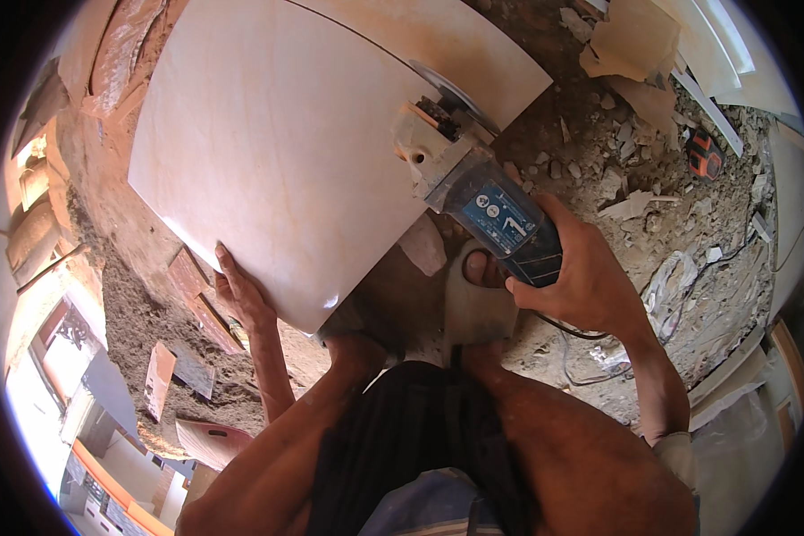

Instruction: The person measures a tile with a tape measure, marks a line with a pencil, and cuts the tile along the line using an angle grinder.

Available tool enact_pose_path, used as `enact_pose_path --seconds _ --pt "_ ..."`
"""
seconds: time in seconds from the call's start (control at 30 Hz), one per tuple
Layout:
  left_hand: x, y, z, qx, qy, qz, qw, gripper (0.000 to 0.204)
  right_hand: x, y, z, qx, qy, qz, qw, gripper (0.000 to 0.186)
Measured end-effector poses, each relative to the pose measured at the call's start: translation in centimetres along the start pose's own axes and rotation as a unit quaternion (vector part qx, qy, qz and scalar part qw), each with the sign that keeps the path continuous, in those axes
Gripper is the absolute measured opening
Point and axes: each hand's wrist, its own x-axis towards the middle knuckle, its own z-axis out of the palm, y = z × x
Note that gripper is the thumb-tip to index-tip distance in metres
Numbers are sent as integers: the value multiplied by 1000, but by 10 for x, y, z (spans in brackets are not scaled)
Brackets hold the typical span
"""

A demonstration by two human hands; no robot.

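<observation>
A large pale marbled tile (268,143) lies in front of me, with a dark straight cut line running from its far edge to an angle grinder (496,210). The grinder's thin disc sits at that line, towards the tile's right side. Wrapped round the rear of the grinder's body is my right hand (590,268); a black cord trails from its back end. My left hand (243,295) grips the tile's near left edge, thumb on the top face and the other fingers partly hidden at the side.
Broken tile pieces and rubble (630,152) cover the ground to the right, with an orange and black tape measure (704,155) among them. The cord (590,382) loops near crumpled clear plastic (672,290). Tile offcuts (159,380) lie at left. My sandalled feet are close to the tile's near edge.
</observation>
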Motion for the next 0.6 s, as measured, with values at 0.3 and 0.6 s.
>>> enact_pose_path --seconds 0.3,0.6 --pt "3 -2 1 -26 -5 10 1000 58 -3 0 -2 -7 5 -8 1000 68" --pt "2 -2 -2 -14 -3 17 1000 56 -18 7 -5 -8 -2 15 1000 67"
